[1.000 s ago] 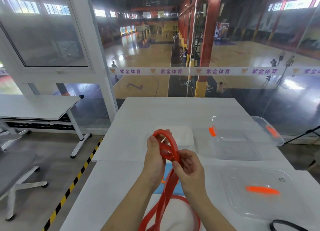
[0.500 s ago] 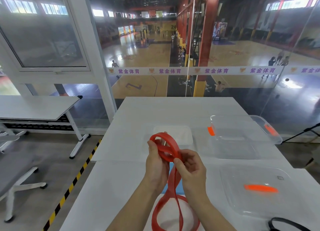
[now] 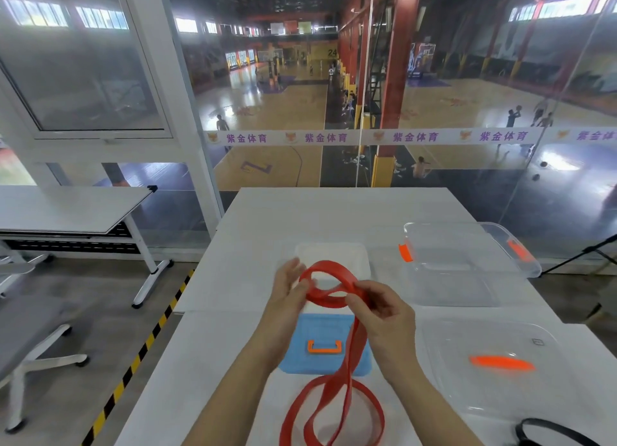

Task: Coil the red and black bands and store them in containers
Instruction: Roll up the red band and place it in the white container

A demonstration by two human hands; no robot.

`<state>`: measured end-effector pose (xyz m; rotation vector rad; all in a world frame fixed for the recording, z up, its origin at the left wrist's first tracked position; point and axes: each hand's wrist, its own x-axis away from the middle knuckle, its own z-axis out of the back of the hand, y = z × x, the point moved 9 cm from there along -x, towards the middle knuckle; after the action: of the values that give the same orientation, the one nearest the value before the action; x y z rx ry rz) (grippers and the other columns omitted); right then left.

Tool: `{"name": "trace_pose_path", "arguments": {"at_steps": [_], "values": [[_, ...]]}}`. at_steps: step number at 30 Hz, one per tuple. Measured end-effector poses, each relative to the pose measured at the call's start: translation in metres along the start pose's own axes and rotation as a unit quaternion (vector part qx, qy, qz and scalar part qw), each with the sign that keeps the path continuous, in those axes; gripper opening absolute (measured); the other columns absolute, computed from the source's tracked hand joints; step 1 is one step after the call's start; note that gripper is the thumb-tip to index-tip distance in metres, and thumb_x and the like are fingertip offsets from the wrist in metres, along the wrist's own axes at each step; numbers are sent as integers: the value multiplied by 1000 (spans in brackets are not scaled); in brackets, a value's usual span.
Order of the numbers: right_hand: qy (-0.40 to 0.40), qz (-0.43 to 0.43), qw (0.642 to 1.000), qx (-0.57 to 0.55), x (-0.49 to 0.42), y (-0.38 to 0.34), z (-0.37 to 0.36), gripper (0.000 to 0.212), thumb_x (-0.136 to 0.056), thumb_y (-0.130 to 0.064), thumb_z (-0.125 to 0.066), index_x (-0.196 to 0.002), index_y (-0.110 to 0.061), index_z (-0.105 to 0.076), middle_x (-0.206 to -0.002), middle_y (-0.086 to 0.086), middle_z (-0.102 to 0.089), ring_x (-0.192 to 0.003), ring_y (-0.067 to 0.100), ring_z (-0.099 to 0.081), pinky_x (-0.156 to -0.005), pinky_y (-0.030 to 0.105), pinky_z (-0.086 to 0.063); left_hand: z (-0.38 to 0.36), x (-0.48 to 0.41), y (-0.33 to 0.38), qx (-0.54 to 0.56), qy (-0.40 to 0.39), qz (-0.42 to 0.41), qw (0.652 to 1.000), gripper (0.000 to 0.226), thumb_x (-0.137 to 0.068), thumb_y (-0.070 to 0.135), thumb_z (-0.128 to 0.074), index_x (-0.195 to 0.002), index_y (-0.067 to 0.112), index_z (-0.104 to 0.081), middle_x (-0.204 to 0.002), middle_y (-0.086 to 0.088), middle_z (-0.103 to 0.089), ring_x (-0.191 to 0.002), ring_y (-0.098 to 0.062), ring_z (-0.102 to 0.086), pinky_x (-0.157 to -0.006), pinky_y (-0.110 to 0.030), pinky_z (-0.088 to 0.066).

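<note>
Above the white table [image 3: 217, 345], the red band [image 3: 329, 287] is partly wound into a small loop held between both hands. My left hand [image 3: 287, 298] pinches the loop's left side, thumb against it; blur hides finer finger detail. My right hand [image 3: 387, 312] pinches the band at the loop's right, fingers curled. The unwound remainder hangs over a blue lid [image 3: 317, 328] and lies looped on the table. A clear container [image 3: 467, 272] stands to the right; the black band [image 3: 541, 421] lies at the near right edge.
</note>
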<state>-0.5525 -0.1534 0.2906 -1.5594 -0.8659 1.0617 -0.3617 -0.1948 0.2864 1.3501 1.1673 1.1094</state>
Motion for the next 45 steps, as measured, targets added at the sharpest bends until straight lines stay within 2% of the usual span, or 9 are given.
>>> {"name": "trace_pose_path", "arguments": {"at_steps": [4, 8, 11, 15, 22, 25, 34, 39, 45], "values": [[-88, 10, 993, 72, -6, -5, -7, 27, -82, -5, -85, -98, -26, -81, -95, -9, -81, -89, 15, -75, -86, 29, -62, -6, -2, 43, -342, -91, -138, 925, 33, -105, 42, -51, -135, 44, -36, -148, 27, -37, -135, 8, -40, -104, -13, -37], [-108, 24, 990, 87, -7, -14, -11, 26, -82, -7, -86, -98, -26, -80, -97, -8, -80, -95, 18, -75, -91, 33, -62, -29, 0, 43, -425, -179, -86, 883, 33, -106, 40, -44, -136, 38, -31, -126, 13, -56, -110, -11, -61, -98, -30, -51], [-102, 40, 990, 87, -8, -21, -8, 23, -82, -8, -86, -93, -25, -75, -97, -8, -79, -94, 18, -75, -88, 29, -62, -33, 3, 35, -414, -202, -58, 886, 45, -107, 42, -42, -150, 33, -32, -131, 10, -56, -117, -10, -58, -106, -31, -48], [-104, 45, 990, 89, -8, -28, -8, 20, -82, -12, -86, -93, -25, -76, -99, -14, -80, -98, 12, -75, -89, 23, -60, -38, 7, 20, -369, -241, -23, 897, 32, -106, 44, -46, -134, 29, -41, -124, 5, -61, -113, -11, -62, -101, -33, -53], [-90, 29, 995, 25, -6, -28, -9, 26, -87, -4, -81, -104, -24, -80, -112, -13, -79, -107, 9, -75, -95, 24, -60, -39, 12, 30, -232, -180, -49, 955, 21, -110, 34, -39, -128, 28, -49, -113, 8, -64, -97, 3, -64, -84, -17, -51], [-96, 37, 995, 20, -3, -27, -12, 34, -87, -4, -81, -112, -26, -78, -114, -10, -77, -111, 13, -74, -94, 24, -59, -36, 12, 32, -165, -148, -65, 973, 23, -110, 39, -38, -127, 32, -51, -117, 6, -64, -107, -4, -64, -92, -24, -53], [-98, 30, 995, 9, -1, -21, -17, 41, -81, -16, -89, -114, -27, -68, -107, -6, -76, -105, 23, -74, -94, 34, -61, -36, 12, 43, -58, -68, -98, 991, 35, -96, 57, -39, -123, 40, -52, -102, 10, -69, -90, 1, -66, -78, -17, -52], [-106, 11, 993, -47, -1, -24, -21, 35, -84, -1, -84, -111, -18, -69, -104, 4, -78, -101, 26, -76, -94, 41, -63, -39, 12, 37, -1, -65, -77, 995, 40, -88, 71, -46, -117, 47, -60, -117, 3, -70, -115, -18, -66, -100, -36, -55], [-115, 48, 992, 37, -12, -40, -12, 27, -83, -5, -85, -102, -22, -75, -97, -7, -78, -96, 17, -76, -89, 31, -63, -24, 8, 55, -119, -105, -119, 980, 31, -103, 49, -45, -134, 54, -48, -136, 21, -55, -129, -5, -54, -106, -24, -48]]}}
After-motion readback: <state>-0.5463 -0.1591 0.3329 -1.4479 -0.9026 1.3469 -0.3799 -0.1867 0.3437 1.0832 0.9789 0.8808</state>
